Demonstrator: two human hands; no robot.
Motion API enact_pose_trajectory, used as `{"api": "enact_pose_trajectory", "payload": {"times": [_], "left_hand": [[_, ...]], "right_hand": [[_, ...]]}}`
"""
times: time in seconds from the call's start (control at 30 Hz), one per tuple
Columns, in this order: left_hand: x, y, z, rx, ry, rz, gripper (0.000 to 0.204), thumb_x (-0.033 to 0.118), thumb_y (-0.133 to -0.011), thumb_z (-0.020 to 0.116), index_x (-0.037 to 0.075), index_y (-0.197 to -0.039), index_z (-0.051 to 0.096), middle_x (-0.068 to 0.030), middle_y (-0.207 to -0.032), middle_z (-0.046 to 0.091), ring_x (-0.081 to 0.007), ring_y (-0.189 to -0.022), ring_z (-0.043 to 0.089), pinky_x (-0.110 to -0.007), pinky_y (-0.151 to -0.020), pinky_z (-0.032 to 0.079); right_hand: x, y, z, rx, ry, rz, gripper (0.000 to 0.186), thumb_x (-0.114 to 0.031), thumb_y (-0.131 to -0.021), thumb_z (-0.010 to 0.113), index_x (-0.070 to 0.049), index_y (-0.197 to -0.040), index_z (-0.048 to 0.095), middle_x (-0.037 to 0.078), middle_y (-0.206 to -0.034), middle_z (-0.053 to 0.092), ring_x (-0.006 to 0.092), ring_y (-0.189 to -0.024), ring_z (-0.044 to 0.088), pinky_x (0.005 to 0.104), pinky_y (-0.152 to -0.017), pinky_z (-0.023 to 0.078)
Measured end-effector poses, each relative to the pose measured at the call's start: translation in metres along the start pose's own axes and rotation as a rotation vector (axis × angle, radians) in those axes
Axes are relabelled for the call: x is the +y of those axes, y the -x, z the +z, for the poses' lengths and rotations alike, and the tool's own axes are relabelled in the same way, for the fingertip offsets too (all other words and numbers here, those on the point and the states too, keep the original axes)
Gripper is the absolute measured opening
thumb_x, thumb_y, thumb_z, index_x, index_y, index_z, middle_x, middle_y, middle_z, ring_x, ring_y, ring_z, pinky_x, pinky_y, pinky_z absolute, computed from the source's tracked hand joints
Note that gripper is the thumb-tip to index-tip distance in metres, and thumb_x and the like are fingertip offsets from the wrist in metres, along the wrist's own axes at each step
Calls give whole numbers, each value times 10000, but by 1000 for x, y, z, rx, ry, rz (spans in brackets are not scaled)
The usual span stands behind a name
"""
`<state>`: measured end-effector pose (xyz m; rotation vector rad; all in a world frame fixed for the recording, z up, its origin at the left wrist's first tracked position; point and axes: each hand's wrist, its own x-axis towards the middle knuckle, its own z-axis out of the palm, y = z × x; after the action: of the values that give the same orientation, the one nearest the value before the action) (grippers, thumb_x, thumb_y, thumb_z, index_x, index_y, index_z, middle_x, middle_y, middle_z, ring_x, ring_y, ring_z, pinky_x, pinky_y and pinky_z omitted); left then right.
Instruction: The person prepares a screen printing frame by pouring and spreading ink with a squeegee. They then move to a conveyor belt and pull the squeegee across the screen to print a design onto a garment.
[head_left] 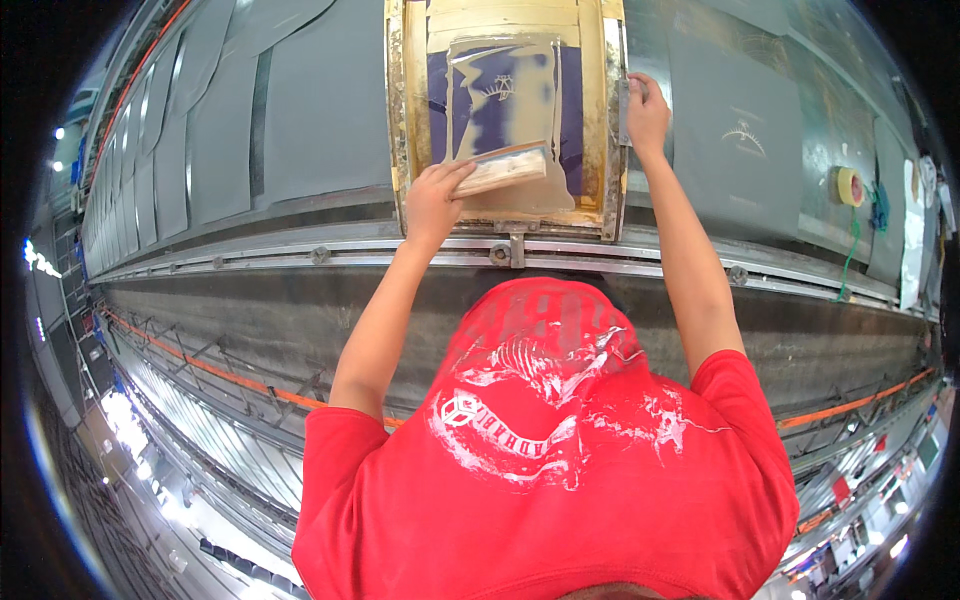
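Note:
A screen printing frame (613, 60) with pale, ink-stained sides lies across the long table in front of me. Its mesh (572, 110) is dark blue around a glossy film of ink that runs down its middle, with a small pale design near the top. My left hand (435, 205) is closed round the left end of a wood-handled squeegee (510, 168), which lies slightly tilted across the lower part of the mesh. At the frame's right side my right hand (648, 112) has its fingers curled on the outer edge, by a metal plate.
Grey fabric panels (220, 120) line the table to the left. On the right a panel carries a white printed design (742, 137). Farther right are a yellow tape roll (848, 186), green string and a blue item (880, 206). A metal rail (350, 252) follows the near edge.

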<state>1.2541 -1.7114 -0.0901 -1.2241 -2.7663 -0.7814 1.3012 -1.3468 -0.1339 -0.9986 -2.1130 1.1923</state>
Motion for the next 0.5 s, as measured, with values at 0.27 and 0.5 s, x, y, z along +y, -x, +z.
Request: {"api": "enact_pose_trajectory", "payload": {"times": [0.27, 0.5], "left_hand": [[0, 25, -9, -14, -81, -2, 589, -47, -654, 689, 172, -1200, 714, -20, -1202, 703, -269, -1018, 637, -384, -884, 517], [9, 59, -5, -75, -84, 195, 565, -21, -657, 668, 157, -1192, 707, 2, -1217, 694, -245, -1109, 627, -383, -869, 495]], "right_hand": [[22, -14, 21, -22, 36, 3, 221, -275, -985, 576, -130, -1098, 699, 192, -852, 705, 383, -811, 675, 463, -764, 505], [26, -19, 7, -97, 138, -7, 252, -303, -989, 568, -155, -1147, 698, 191, -909, 708, 384, -866, 672, 476, -789, 513]]}}
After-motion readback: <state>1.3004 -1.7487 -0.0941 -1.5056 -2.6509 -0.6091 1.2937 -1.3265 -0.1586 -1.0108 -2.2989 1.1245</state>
